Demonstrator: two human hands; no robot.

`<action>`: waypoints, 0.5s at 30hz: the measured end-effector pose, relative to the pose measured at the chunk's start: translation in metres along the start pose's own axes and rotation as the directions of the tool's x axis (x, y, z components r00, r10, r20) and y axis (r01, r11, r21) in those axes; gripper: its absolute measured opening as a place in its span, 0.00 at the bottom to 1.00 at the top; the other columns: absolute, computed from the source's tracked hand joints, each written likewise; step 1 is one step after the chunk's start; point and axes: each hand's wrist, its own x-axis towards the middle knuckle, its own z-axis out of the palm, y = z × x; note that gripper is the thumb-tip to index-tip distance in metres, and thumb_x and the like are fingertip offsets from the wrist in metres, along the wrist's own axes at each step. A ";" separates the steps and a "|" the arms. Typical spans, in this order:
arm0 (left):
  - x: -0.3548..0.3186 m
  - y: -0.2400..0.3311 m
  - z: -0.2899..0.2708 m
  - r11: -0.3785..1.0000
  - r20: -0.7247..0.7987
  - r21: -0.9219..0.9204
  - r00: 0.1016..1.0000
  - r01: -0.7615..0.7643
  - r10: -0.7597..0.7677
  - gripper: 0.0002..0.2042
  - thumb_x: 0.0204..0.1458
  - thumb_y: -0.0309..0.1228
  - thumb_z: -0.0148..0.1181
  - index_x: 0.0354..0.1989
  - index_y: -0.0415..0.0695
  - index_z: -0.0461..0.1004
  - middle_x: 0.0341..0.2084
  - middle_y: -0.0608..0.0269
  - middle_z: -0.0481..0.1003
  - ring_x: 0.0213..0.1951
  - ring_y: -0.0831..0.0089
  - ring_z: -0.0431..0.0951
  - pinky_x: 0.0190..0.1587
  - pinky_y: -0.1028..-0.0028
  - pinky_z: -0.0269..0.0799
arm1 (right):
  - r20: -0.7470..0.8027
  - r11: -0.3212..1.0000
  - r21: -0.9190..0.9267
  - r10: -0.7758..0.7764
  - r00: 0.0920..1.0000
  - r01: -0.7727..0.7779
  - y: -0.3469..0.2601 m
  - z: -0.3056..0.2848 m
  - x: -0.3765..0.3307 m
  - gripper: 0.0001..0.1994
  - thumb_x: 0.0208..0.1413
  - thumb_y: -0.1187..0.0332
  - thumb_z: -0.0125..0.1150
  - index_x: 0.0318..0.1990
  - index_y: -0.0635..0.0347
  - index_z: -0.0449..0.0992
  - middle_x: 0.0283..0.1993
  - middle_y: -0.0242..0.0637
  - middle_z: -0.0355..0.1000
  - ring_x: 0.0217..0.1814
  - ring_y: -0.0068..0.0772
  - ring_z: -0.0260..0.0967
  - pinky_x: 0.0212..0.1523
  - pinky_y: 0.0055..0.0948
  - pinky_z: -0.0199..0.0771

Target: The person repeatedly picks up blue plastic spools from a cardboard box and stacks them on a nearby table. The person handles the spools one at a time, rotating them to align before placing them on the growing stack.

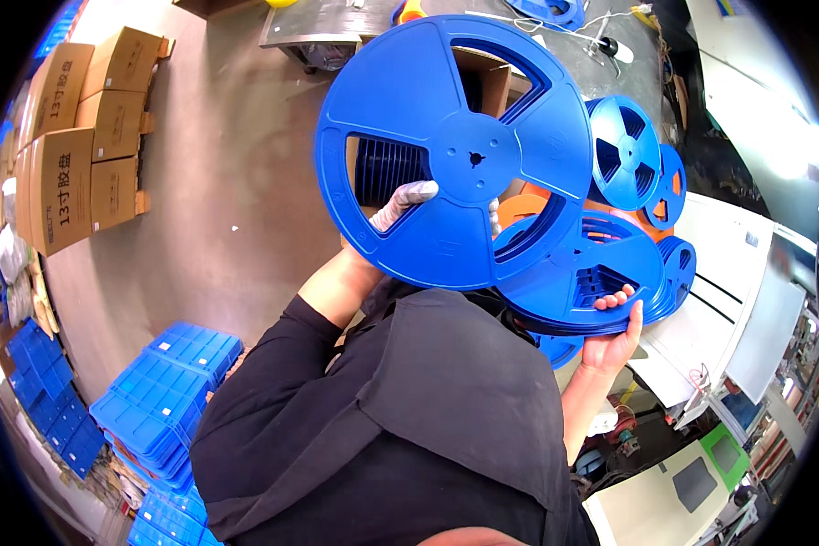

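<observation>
A large blue plastic reel [409, 86] faces me in front of my chest, with more reel rims showing through its openings. My left hand [404, 202], in a pale glove, is closed on this reel stack, its thumb lying over the front face at a cut-out. Gloved fingertips also show near the reel's lower right opening. To the right, a second stack of blue reels [555, 278] lies tilted below the first and partly behind it. My bare right hand [614, 337] grips its lower right rim, fingers showing through an opening and thumb outside.
More blue reels [624, 150] and an orange piece [519, 209] are beyond the stacks. A grey worktable [314, 29] stands at the far side. Cardboard cartons [64, 191] are piled on the left, strapped blue crates [159, 391] at lower left. White panels [723, 273] stand right.
</observation>
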 end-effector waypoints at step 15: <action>0.015 0.003 -0.016 0.995 0.102 -0.099 0.994 -0.028 0.038 0.33 0.49 0.47 0.63 0.59 0.39 0.64 0.50 0.50 0.69 0.50 0.55 0.73 0.57 0.57 0.70 | -0.048 1.000 -0.018 0.020 0.999 -0.021 0.003 -0.011 -0.003 0.15 0.61 0.65 0.52 0.49 0.66 0.67 0.37 0.37 0.69 0.39 0.30 0.68 0.42 0.31 0.71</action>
